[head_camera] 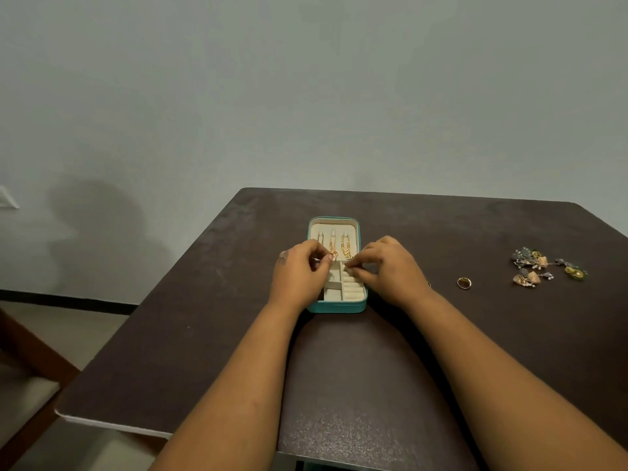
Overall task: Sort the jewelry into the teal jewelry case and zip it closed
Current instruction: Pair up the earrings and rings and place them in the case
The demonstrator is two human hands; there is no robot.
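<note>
The teal jewelry case [336,306] lies open on the dark table, cream lined, with gold chains [346,247] hanging in its far lid half. My left hand [299,275] hovers over the case's left side and pinches a small gold ring [332,256] between thumb and fingertips. My right hand [390,270] rests at the case's right side, its fingertips pinched at the ring rolls [351,285]; what they hold is too small to tell. A gold ring with a dark stone [464,283] lies on the table to the right. Further right sits a cluster of ornate earrings [543,266].
The dark table [204,334] ends in a white edge at the near left. A wall stands close behind the table. A chair seat [23,396] shows at the lower left, beside the table.
</note>
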